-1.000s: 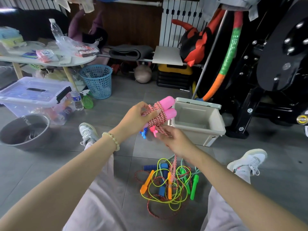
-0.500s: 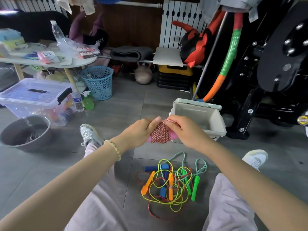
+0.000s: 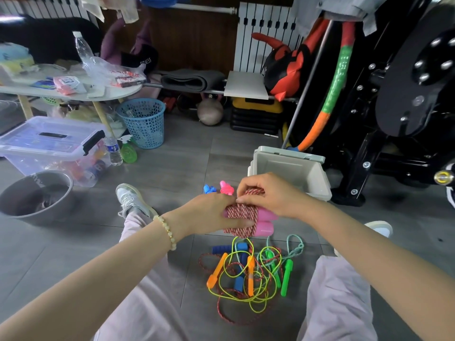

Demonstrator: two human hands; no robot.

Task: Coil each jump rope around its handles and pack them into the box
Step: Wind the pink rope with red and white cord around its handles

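A red-and-white jump rope is coiled around its two pink handles. My left hand grips the bundle from the left. My right hand pinches the rope's top turns from above. The bundle's pink and blue end caps stick up behind my fingers. The open grey box stands just behind my right hand. On the floor between my legs lies a tangle of loose jump ropes with orange, blue and green handles.
A grey bowl and a clear lidded bin sit at left, with a blue basket and a cluttered table behind. Black gym equipment fills the right. My shoes rest on the floor.
The bundle dropped lower and turned, handles now pointing right and caps pointing up. My right hand went from below the bundle to on top of it, as the rope's loose end got wound in.
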